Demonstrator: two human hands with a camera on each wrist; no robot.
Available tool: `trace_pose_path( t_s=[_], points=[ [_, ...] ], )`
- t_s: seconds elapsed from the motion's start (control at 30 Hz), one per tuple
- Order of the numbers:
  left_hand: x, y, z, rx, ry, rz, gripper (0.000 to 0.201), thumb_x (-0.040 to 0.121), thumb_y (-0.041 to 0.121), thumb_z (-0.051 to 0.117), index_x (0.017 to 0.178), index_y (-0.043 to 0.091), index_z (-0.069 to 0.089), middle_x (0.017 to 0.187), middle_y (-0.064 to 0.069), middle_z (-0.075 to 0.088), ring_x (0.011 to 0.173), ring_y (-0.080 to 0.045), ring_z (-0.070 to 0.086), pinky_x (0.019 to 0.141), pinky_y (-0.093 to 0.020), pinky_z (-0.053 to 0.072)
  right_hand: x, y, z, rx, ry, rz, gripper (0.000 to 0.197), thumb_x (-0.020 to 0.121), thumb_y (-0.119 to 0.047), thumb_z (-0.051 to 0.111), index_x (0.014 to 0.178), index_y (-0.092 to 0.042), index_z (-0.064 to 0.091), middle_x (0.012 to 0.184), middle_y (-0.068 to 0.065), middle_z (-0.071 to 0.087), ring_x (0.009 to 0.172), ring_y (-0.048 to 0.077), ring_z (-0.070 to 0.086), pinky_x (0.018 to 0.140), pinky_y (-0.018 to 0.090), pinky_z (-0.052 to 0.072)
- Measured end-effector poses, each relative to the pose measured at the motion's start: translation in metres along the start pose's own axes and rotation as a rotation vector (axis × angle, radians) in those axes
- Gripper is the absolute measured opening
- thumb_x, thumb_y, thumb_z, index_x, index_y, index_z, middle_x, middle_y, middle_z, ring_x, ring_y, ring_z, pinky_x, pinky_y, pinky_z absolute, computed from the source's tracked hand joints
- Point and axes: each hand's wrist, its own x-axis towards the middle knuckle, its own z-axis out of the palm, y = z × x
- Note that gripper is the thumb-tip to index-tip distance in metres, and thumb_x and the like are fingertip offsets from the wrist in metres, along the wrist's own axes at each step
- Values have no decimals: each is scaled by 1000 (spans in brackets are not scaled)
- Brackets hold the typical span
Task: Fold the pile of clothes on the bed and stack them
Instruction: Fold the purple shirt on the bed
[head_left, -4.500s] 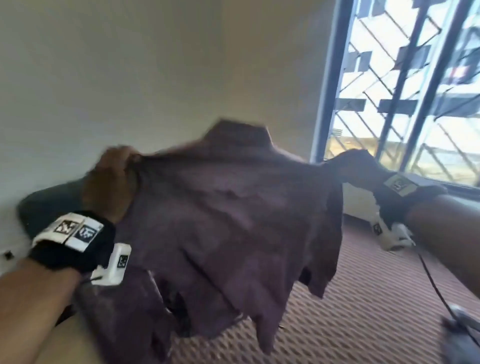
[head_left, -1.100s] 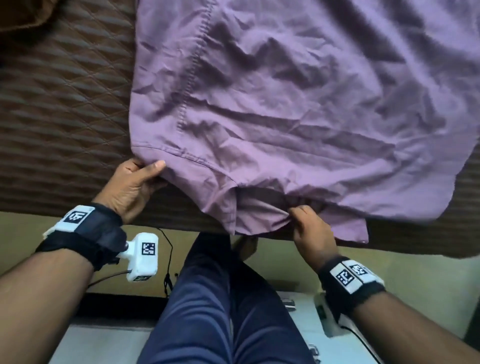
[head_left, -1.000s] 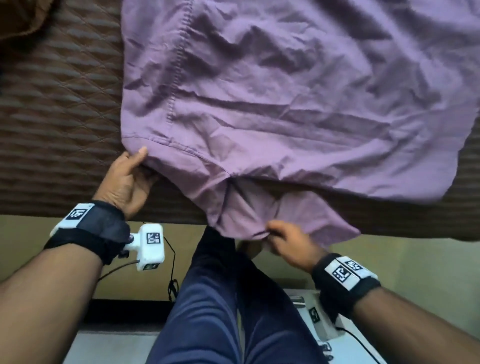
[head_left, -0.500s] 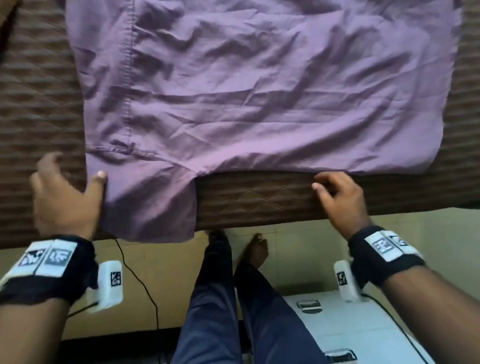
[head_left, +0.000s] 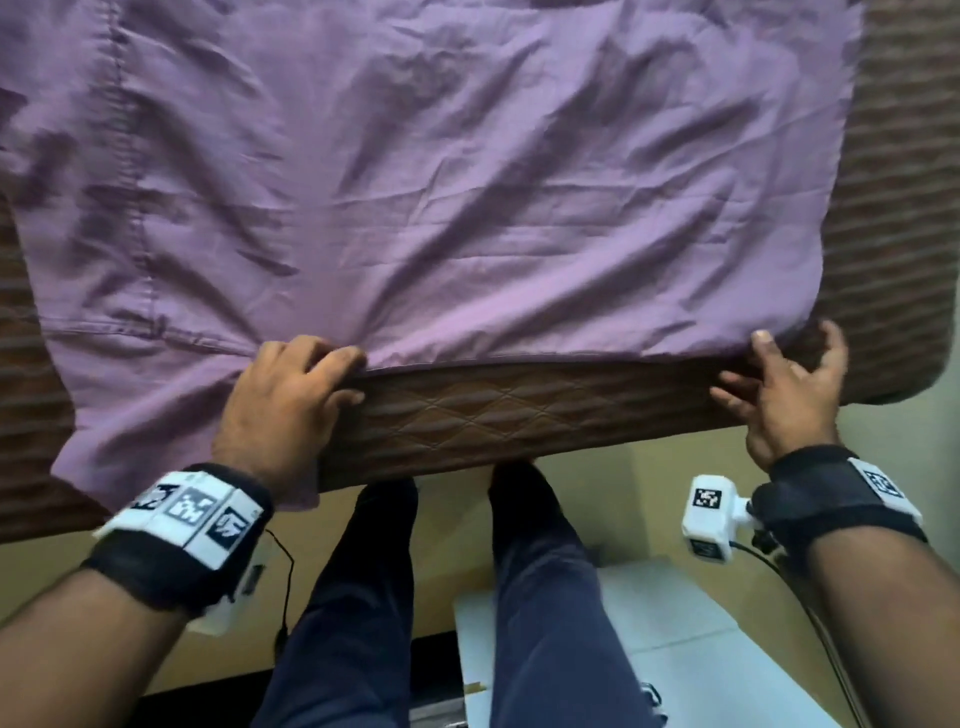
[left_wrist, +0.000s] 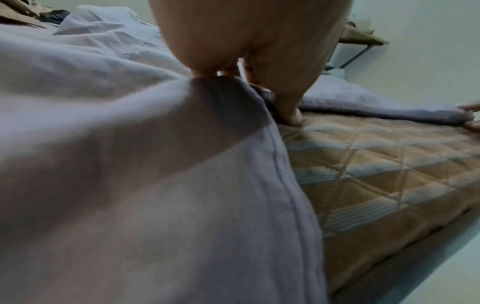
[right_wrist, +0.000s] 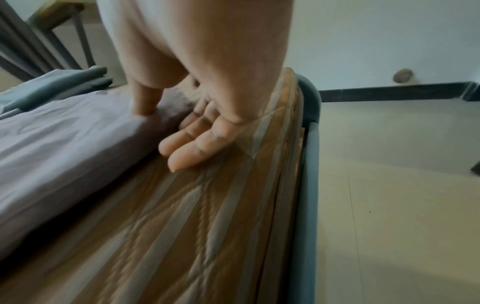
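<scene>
A purple shirt (head_left: 467, 197) lies spread flat on the brown quilted mattress (head_left: 519, 410), its hem along the near edge. My left hand (head_left: 343, 374) grips the hem near its middle, fingers curled over the cloth; a flap of the shirt hangs over the mattress edge to the left of that hand. In the left wrist view the shirt (left_wrist: 130, 164) fills the left side and the left hand (left_wrist: 259, 86) holds its edge. My right hand (head_left: 769, 364) pinches the hem's right corner. In the right wrist view its thumb (right_wrist: 142, 107) presses on the shirt (right_wrist: 64, 139), and the other fingers are spread.
A dark grey-green folded cloth (right_wrist: 52, 86) lies further up the bed, and a brown garment (left_wrist: 18, 14) at the far left. The grey bed frame (right_wrist: 309, 154) edges the mattress. My legs (head_left: 363, 597) and a white box (head_left: 649, 649) are on the floor below.
The shirt went from held up in the air to laid flat on the bed. Both hands slid right along the hem: the left to its middle, the right to its right corner.
</scene>
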Motion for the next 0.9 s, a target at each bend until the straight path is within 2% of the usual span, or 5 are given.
trace_pose_path(
  t_s=[0.1,0.33,0.63,0.8,0.9],
  points=[
    [2,-10,0,5,-93,7,31,88,35,55,107,14,67,96,-11,59,79,-35,48,71,-48,45,11,-3,-13,13,-144,-8,42,67,-43,81,95,-27,55,81,-5,59,54,12,58,49,31,56],
    [7,2,-5,71,-137,-48,29,87,35,54,101,13,63,94,-11,58,77,-38,48,70,-50,43,36,-10,-46,-174,-529,62,62,46,-50,91,93,-20,63,67,-6,58,47,9,51,50,31,57],
    [1,27,-7,138,-230,-81,37,90,31,44,92,3,69,82,-19,59,69,-37,48,59,-50,44,49,-5,-74,-460,-401,82,12,91,-13,67,81,-16,62,81,9,59,65,18,55,44,19,50],
    [-12,56,-9,275,-177,-85,48,88,53,51,98,12,72,104,-14,66,90,-39,57,75,-47,40,50,11,-80,-568,-134,-100,35,78,-28,80,107,-26,60,111,6,59,94,24,61,79,44,58],
    [5,76,2,271,-108,-17,54,93,59,47,132,25,60,146,-12,50,132,-37,44,100,-53,34,25,10,-68,-688,-33,-566,55,82,-33,73,128,-13,53,135,17,43,118,33,51,101,51,45]
  ],
)
